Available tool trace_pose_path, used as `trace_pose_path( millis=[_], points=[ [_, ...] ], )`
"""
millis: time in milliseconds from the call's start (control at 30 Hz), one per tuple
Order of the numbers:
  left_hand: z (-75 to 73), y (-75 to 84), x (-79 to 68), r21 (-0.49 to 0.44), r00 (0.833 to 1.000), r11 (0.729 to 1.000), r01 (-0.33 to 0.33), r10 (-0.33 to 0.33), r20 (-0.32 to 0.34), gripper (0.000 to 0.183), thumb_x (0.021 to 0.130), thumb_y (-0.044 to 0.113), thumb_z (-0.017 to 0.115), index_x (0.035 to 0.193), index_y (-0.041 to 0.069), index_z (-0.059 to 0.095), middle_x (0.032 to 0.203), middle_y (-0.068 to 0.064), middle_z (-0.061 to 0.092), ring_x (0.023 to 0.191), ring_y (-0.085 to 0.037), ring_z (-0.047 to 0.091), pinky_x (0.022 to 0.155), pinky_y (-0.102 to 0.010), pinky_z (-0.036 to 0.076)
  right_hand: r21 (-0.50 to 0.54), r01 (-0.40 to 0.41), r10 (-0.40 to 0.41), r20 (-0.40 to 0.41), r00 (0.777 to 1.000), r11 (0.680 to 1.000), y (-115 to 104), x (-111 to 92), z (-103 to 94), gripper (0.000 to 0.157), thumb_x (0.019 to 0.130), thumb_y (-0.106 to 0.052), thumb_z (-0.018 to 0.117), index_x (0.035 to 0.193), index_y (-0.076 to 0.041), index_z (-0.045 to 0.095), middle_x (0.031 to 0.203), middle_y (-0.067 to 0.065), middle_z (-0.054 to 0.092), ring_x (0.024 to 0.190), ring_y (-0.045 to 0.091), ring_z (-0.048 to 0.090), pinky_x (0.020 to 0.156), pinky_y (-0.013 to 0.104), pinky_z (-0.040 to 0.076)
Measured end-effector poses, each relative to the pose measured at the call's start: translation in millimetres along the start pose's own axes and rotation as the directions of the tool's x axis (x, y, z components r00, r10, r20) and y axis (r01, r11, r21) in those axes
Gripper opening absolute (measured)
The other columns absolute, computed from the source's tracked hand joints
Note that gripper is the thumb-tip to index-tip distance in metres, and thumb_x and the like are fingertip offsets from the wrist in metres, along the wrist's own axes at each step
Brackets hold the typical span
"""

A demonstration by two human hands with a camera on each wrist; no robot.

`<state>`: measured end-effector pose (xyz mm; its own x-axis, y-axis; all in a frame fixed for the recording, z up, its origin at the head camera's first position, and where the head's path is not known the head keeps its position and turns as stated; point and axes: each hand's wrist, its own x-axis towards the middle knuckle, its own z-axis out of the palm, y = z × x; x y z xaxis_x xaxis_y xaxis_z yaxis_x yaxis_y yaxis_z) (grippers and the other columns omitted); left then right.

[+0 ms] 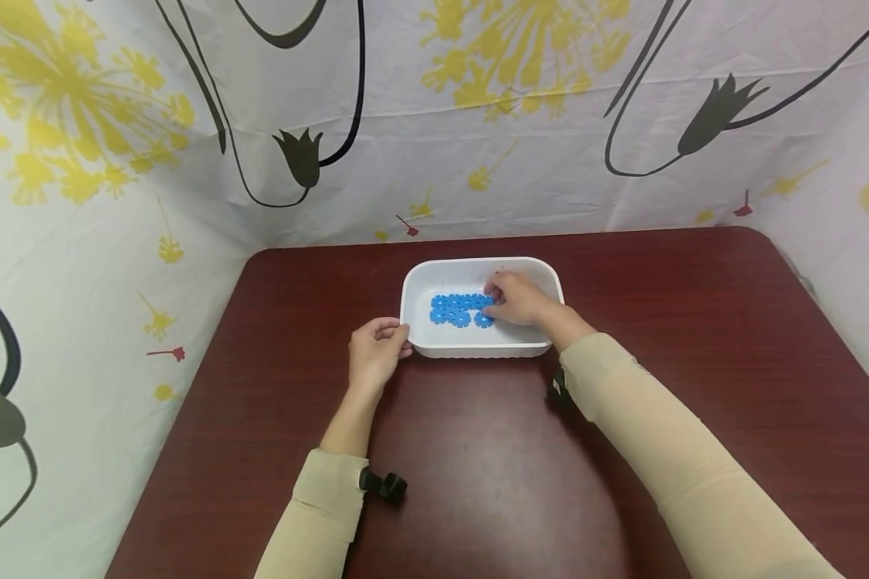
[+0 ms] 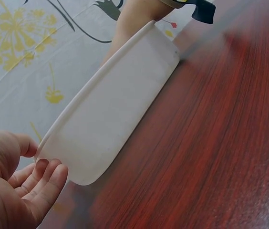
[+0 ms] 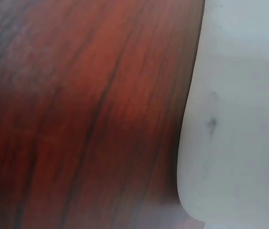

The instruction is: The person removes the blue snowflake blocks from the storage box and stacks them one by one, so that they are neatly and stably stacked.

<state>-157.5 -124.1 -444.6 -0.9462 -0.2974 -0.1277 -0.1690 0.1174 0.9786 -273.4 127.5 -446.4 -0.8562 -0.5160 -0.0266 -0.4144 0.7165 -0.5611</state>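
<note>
Only the head view shows the whole scene: a white tub sits mid-bench on the dark red bench, toward its far side, with a cluster of blue toothed discs lying on its floor. The right hand reaches over the near rim into the tub, its fingers curled down at the right end of the cluster; whether that grip actually pinches a disc cannot be told, since the fingertips cover the spot. The left hand rests at the tub's near left corner, thumb at the rim.

The left wrist view shows what the head view does not: the tub's outer wall from outside, and the left hand with fingers loosely bent and spread, just beside the corner, thumb tip at the rim, not wrapped round it. The discs are hidden there behind the wall.

The right wrist view is blurred and cropped: only bench grain and a stretch of white tub wall, no hand, no discs.

A flowered sheet hangs behind the bench.
</note>
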Motion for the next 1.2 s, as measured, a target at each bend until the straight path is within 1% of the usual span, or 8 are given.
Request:
trace_pose_path(
  millis=[167,300,467,600,700,867,1033,1200],
  points=[
    [0.6,0.1,0.1,-0.015,1.0,1.0,-0.004,0.004,0.007,0.02,0.092,0.007,0.071,0.108,-0.006,0.068,0.088,-0.018,0.066,0.067,-0.018,0.069,0.066,-0.029,0.064,0.027,-0.01,0.01,0.024,1.0,1.0,1,-1,-0.1,0.031,0.087,-0.014,0.08,0.103,0.001,0.059,0.098,0.014,0.06,0.092,0.028,0.056,0.088,0.042,0.05],
    [0.6,-0.3,0.3,-0.019,1.0,1.0,-0.01,0.01,0.01,0.02,0.093,0.006,0.071,0.108,-0.007,0.068,0.088,-0.018,0.066,0.066,-0.017,0.068,0.065,-0.029,0.064,0.044,-0.035,0.035,0.014,0.999,0.998,1,-2,-0.6,0.032,0.09,-0.014,0.077,0.108,0.0,0.054,0.097,0.016,0.064,0.092,0.03,0.059,0.088,0.044,0.051],
    [0.3,-1.2,0.7,-0.008,1.0,1.0,-0.009,0.009,0.014,0.02,0.093,0.007,0.071,0.109,-0.006,0.068,0.088,-0.018,0.066,0.066,-0.017,0.068,0.065,-0.029,0.064,0.083,-0.065,0.063,0.034,0.997,0.994,1,-3,-3.7,0.044,0.086,-0.015,0.081,0.115,-0.001,0.051,0.092,0.014,0.066,0.086,0.028,0.06,0.084,0.042,0.05],
    [-0.1,-1.3,0.4,-0.004,1.0,1.0,-0.007,0.007,0.017,0.021,0.093,0.007,0.071,0.109,-0.006,0.068,0.088,-0.017,0.066,0.066,-0.017,0.068,0.065,-0.029,0.064,0.104,-0.051,0.044,0.067,0.997,0.993,1,-3,-5.2,0.046,0.082,-0.013,0.085,0.116,-0.001,0.056,0.086,0.009,0.062,0.083,0.024,0.057,0.082,0.039,0.048],
    [-0.5,-0.1,-0.2,-0.01,1.0,1.0,-0.008,0.008,0.02,0.021,0.093,0.006,0.071,0.109,-0.007,0.068,0.088,-0.017,0.066,0.066,-0.016,0.068,0.064,-0.029,0.064,0.084,-0.014,0.008,0.072,0.997,0.996,1,-3,-5.5,0.04,0.084,-0.013,0.084,0.114,-0.001,0.063,0.084,0.008,0.062,0.084,0.024,0.057,0.089,0.04,0.048],
    [0.0,0.5,-0.2,-0.015,1.0,1.0,-0.013,0.013,0.026,0.021,0.094,0.007,0.07,0.109,-0.007,0.068,0.089,-0.018,0.066,0.067,-0.016,0.068,0.065,-0.029,0.064,0.046,0.018,-0.02,0.052,0.998,0.999,0,-4,-6.3,0.036,0.085,-0.013,0.083,0.114,0.002,0.067,0.091,0.012,0.068,0.091,0.027,0.061,0.099,0.045,0.049],
    [0.8,0.2,-0.5,-0.025,1.0,1.0,-0.001,0.001,0.024,0.022,0.094,0.006,0.07,0.11,-0.007,0.067,0.09,-0.019,0.066,0.067,-0.017,0.068,0.066,-0.029,0.064,0.038,0.017,-0.018,0.021,1.0,0.999,-4,-6,-7.2,0.037,0.085,-0.012,0.082,0.115,0.002,0.067,0.106,0.016,0.068,0.096,0.027,0.066,0.093,0.044,0.054],
    [1.5,-0.4,-1.7,-0.085,1.0,0.996,0.027,-0.026,0.013,0.025,0.095,0.005,0.068,0.115,-0.01,0.066,0.098,-0.026,0.067,0.068,-0.017,0.069,0.067,-0.03,0.064,0.038,0.074,-0.072,-0.06,0.996,0.997,-10,-8,-11.6,0.038,0.084,-0.012,0.083,0.115,0.002,0.068,0.105,0.016,0.069,0.096,0.029,0.065,0.086,0.044,0.055]
  ],
)
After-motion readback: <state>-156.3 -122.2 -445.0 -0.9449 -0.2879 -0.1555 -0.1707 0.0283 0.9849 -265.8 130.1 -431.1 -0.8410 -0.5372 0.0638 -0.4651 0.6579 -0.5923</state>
